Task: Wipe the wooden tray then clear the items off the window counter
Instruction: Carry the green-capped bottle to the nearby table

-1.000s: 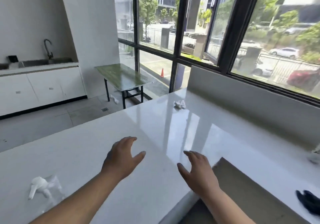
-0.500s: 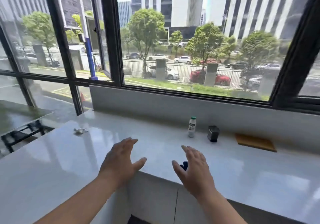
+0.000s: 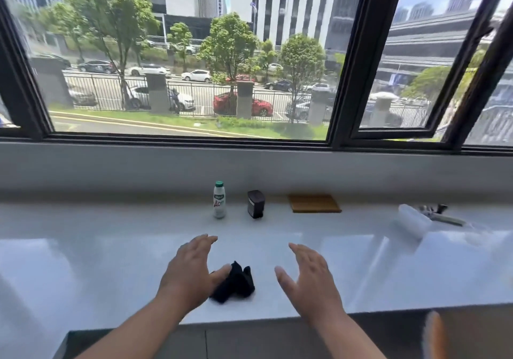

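Observation:
A flat wooden tray lies at the back of the white window counter, against the wall. Left of it stand a small black box and a white bottle with a green cap. A crumpled dark cloth sits near the counter's front edge. My left hand hovers open just left of the cloth, its thumb close to it. My right hand is open to the right of the cloth, holding nothing.
A white lint roller and a dark metal tool lie at the right of the counter. Black window frames rise behind the grey wall ledge. An orange object shows at the bottom right, below the counter edge.
The view has swung right from the room to face the window counter. The cloth, tray, bottle and box now sit in front of me. Both hands stay open and spread.

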Available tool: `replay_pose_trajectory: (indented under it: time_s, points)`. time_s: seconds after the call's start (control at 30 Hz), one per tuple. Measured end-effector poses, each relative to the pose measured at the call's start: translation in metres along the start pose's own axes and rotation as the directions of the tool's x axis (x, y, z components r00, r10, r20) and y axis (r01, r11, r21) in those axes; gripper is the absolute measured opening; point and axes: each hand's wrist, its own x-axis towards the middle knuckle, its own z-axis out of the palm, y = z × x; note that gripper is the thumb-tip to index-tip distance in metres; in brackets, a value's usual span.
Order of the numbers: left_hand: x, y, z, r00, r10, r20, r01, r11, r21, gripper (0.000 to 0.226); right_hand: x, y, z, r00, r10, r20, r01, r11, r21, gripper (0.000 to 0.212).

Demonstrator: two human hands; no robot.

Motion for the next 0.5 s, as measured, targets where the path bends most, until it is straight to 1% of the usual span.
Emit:
replay_pose_trajectory:
  time_s: [0.1, 0.27, 0.33, 0.43, 0.5]
  points:
    - [0.049, -0.01, 0.011, 0.999, 0.017, 0.04, -0.017, 1.0, -0.013, 0.08, 0.039, 0.004, 0.001, 0.999, 0.053, 0.01, -0.052, 0.997, -0.051, 0.078]
    - [0.135, -0.036, 0.004, 0.999, 0.025, 0.033, -0.024, 1.0, -0.006, 0.08, 0.107, -0.002, 0.021, 0.993, 0.114, -0.033, -0.115, 0.993, -0.033, 0.079]
    - [0.162, -0.05, 0.004, 0.999, 0.003, 0.041, -0.004, 1.0, 0.021, 0.079, 0.126, -0.002, 0.043, 0.992, 0.127, 0.007, -0.127, 0.992, -0.02, 0.078]
    - [0.181, -0.067, 0.012, 0.995, -0.041, 0.095, 0.038, 0.999, 0.031, 0.078, 0.143, -0.003, 0.078, 0.982, 0.14, 0.126, -0.141, 0.99, 0.001, 0.073]
    - [0.195, -0.08, 0.016, 0.991, -0.07, 0.114, 0.067, 0.997, 0.03, 0.077, 0.164, -0.003, 0.097, 0.974, 0.144, 0.172, -0.151, 0.988, 0.029, 0.069]
